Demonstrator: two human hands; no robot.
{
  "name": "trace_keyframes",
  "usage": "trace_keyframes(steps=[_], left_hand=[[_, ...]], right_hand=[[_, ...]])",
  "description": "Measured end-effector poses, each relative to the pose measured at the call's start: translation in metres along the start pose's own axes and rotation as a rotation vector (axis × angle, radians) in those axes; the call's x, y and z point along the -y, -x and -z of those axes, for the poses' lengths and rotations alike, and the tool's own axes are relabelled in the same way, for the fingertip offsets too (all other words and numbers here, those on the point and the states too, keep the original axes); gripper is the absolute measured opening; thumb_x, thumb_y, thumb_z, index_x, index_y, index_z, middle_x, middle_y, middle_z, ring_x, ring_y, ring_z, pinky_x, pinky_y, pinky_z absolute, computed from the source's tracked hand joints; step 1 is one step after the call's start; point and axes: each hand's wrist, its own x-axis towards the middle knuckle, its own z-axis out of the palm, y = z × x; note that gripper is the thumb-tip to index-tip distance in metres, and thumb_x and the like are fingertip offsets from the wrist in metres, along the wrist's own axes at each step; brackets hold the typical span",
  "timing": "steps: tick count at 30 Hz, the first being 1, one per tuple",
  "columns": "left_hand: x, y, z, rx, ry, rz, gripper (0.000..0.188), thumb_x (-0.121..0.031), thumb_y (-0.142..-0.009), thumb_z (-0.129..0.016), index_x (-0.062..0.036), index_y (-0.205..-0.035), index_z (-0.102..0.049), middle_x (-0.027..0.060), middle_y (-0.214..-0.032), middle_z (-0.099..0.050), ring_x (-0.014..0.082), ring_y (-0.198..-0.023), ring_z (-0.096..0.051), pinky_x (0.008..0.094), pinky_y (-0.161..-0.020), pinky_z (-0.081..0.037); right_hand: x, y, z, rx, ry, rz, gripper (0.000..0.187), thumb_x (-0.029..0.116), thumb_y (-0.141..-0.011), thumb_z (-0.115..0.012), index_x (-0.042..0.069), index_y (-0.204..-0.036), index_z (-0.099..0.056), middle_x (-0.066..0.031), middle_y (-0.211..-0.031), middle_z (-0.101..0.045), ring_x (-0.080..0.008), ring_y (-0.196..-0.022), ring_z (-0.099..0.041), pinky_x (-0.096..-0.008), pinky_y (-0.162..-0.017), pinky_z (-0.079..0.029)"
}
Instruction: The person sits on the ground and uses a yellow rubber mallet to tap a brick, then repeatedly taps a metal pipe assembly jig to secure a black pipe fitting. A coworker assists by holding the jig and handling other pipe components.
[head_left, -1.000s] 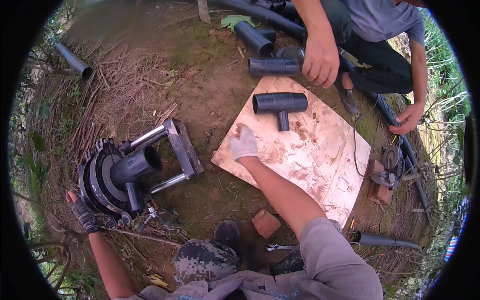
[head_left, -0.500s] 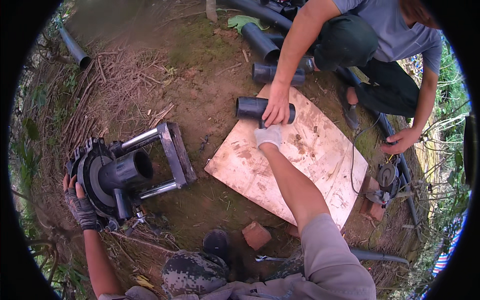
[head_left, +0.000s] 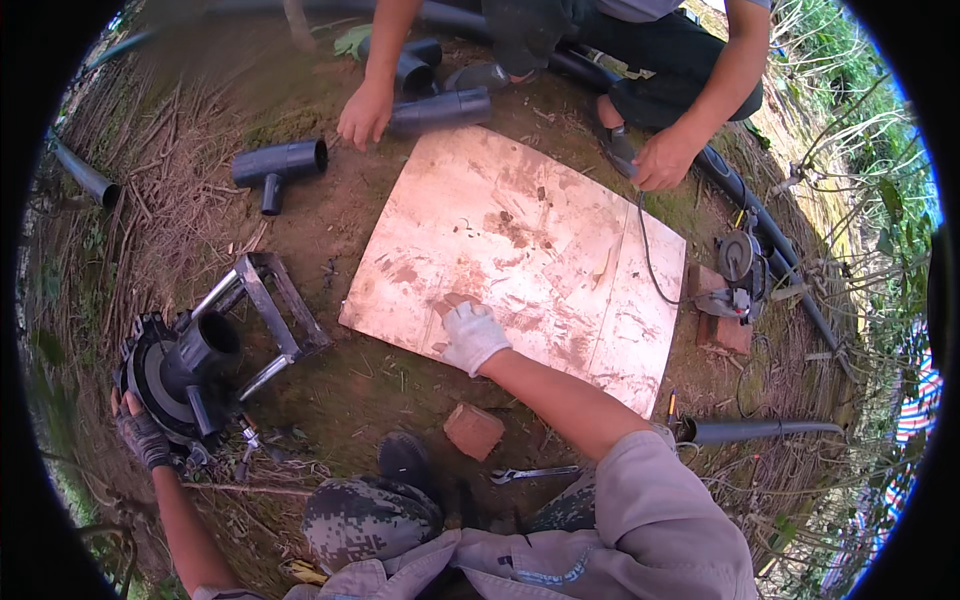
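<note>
My left hand [head_left: 145, 436], in a grey fingerless glove, grips the outer rim of a pipe clamp [head_left: 150, 375] with metal guide rods. A black plastic tee fitting [head_left: 205, 345] is seated in the clamp, its open end facing up. My right hand [head_left: 470, 336], in a white glove, is over the near left edge of a stained wooden board [head_left: 520, 270], fingers apart and nothing in them. Another black tee [head_left: 280, 163] lies on the soil beyond the clamp. Close to it hangs a co-worker's empty hand [head_left: 366, 113].
A black pipe piece [head_left: 440, 111] lies at the board's far corner. Bricks [head_left: 474, 430] and a wrench [head_left: 535, 474] are near my feet. A corded power tool [head_left: 737, 270] rests by bricks on the right, beside a long black pipe [head_left: 735, 185]. The co-worker squats opposite.
The tee that the co-worker and I touched over the board now lies on the soil to the left. My right hand has drawn back toward me; my left stays on the clamp.
</note>
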Motion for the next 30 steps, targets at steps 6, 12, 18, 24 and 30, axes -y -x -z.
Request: trace_keyframes(steps=[6,12,18,24,30], left_hand=[[-0.006,-0.012,-0.002,-0.016,-0.126,0.081,0.071,-0.054,-0.102,-0.045,-0.0011,-0.149,-0.045,0.0207,-0.148,-0.052,0.0378,-0.136,-0.050,0.0423,-0.114,-0.036],[-0.026,0.007,0.007,0.054,-0.301,0.127,0.072,-0.057,-0.100,-0.049,-0.0046,-0.150,-0.045,0.0212,-0.147,-0.053,0.0399,-0.134,-0.051,0.0443,-0.112,-0.039],[-0.077,0.118,-0.002,-0.087,0.037,-0.011,0.059,-0.027,-0.095,-0.070,0.0008,-0.143,-0.049,0.0239,-0.144,-0.051,0.0356,-0.134,-0.048,0.0431,-0.115,-0.035],[-0.178,0.197,-0.067,0.252,0.732,-0.092,0.048,-0.012,-0.099,-0.066,-0.0046,-0.143,-0.049,0.0120,-0.134,-0.058,0.0201,-0.118,-0.056,0.0329,-0.105,-0.042],[-0.316,0.256,-0.134,1.349,0.565,0.531,0.050,-0.039,-0.100,-0.064,-0.0159,-0.143,-0.049,0.0038,-0.125,-0.067,0.0147,-0.108,-0.063,0.0351,-0.085,-0.046]], right_hand=[[-0.073,0.115,-0.052,-0.031,0.279,-0.024,0.086,0.040,-0.085,-0.071,0.014,-0.157,-0.032,-0.0143,-0.159,-0.036,-0.0345,-0.145,-0.036,-0.0558,-0.118,-0.026],[-0.050,0.115,-0.034,0.070,0.315,0.139,0.055,0.020,-0.102,-0.039,0.016,-0.157,-0.033,-0.0118,-0.163,-0.034,-0.0317,-0.147,-0.038,-0.0551,-0.120,-0.025],[-0.076,0.144,0.008,-0.002,-0.041,-0.370,0.064,0.030,-0.092,-0.061,0.011,-0.150,-0.042,-0.0160,-0.149,-0.048,-0.0322,-0.139,-0.046,-0.0488,-0.114,-0.035],[-0.136,0.186,0.028,-0.088,-0.152,-0.770,0.062,0.034,-0.086,-0.069,0.005,-0.137,-0.049,-0.0192,-0.136,-0.054,-0.0349,-0.127,-0.053,-0.0437,-0.107,-0.044],[-0.225,0.284,0.018,-0.162,-0.005,-1.203,0.066,0.036,-0.083,-0.071,0.008,-0.138,-0.049,-0.0184,-0.135,-0.055,-0.0333,-0.128,-0.055,-0.0447,-0.107,-0.045]])
